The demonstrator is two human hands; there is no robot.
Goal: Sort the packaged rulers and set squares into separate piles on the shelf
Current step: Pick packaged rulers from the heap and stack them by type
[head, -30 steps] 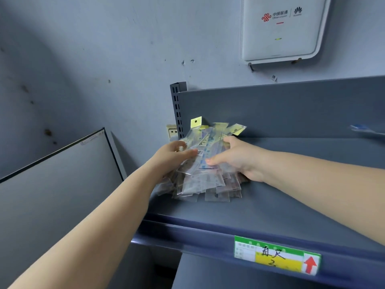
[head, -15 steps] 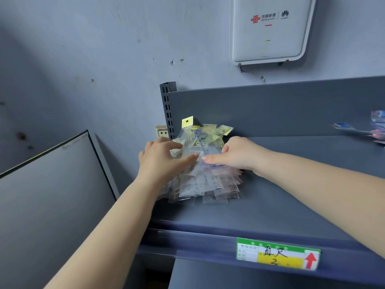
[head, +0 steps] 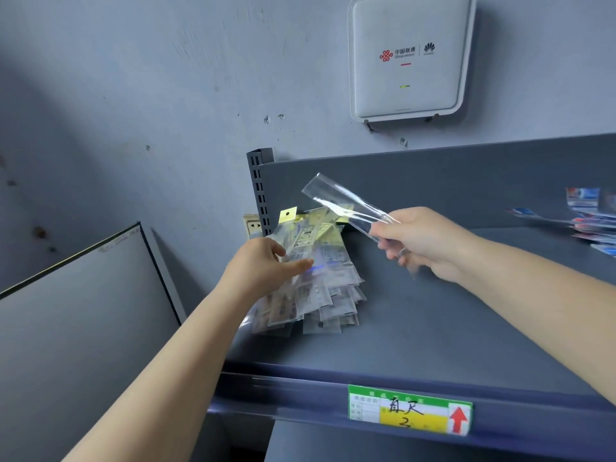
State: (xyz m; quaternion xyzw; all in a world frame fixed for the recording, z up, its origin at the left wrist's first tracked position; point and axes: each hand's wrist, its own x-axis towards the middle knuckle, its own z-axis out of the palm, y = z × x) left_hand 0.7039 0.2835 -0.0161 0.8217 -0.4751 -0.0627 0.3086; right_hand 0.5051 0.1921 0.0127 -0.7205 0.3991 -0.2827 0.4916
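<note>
Grey shelf point(head: 416, 331), price tag point(head: 410, 410) on lip. Left hand point(head: 263, 268) pinches top packet on heap point(head: 316, 278), heap barely dented. Right hand point(head: 423, 243) grips 1 clear ruler point(head: 340, 201), lifted off heap since 0.5 s back. Second pile point(head: 590, 225) far right. Sorting just begun.

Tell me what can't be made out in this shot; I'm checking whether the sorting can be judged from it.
Head view only:
- Clear packet held by right hand: transparent and blurred, so ruler or set square is unclear.
- Pile: left hand covers part; overlapping packets hide lower ones.
- Coloured packs: cut by the right edge, blurred.
- Shelf label: small print unreadable.
</note>
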